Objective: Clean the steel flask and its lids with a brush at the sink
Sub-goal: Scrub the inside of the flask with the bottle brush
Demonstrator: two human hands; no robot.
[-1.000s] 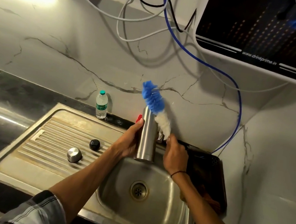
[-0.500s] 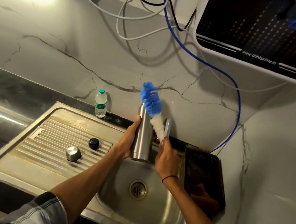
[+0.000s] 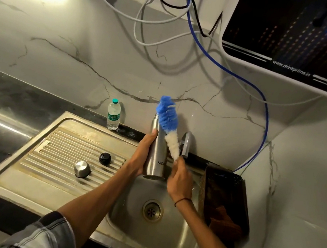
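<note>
The steel flask (image 3: 156, 155) stands upright in the air above the basin of the stainless steel sink (image 3: 161, 237), held there, with the letters "MILTO" visible low on its side. I will go from the biggest things I see to the smallest. A white marble-look wall runs behind the dark counter (image 3: 1, 102). At top right hangs a black-fronted water purifier (image 3: 300, 38) printed with "www.drinkprime.in", with white cables and a blue tube (image 3: 265, 110) looping below it. The sink has a ribbed draining board (image 3: 64, 151) to the left of the basin and a round drain (image 3: 152, 210) in the basin floor. A dark plastic basket (image 3: 238, 200) sits just right of the basin. My left hand (image 3: 144, 153) is wrapped round the flask's body, thumb up its side. My right hand (image 3: 180, 182) grips the lower end of a bottle brush (image 3: 168, 126), which tilts up and left, its blue bristles beside the flask's mouth and its white part beside the flask's body. A tap (image 3: 186, 144) stands just behind the brush. A small plastic water bottle (image 3: 113, 115) stands on the counter's back edge. On the draining board rest a steel cap (image 3: 82, 169) and, near it, a black lid (image 3: 105, 158), apart from each other.
</note>
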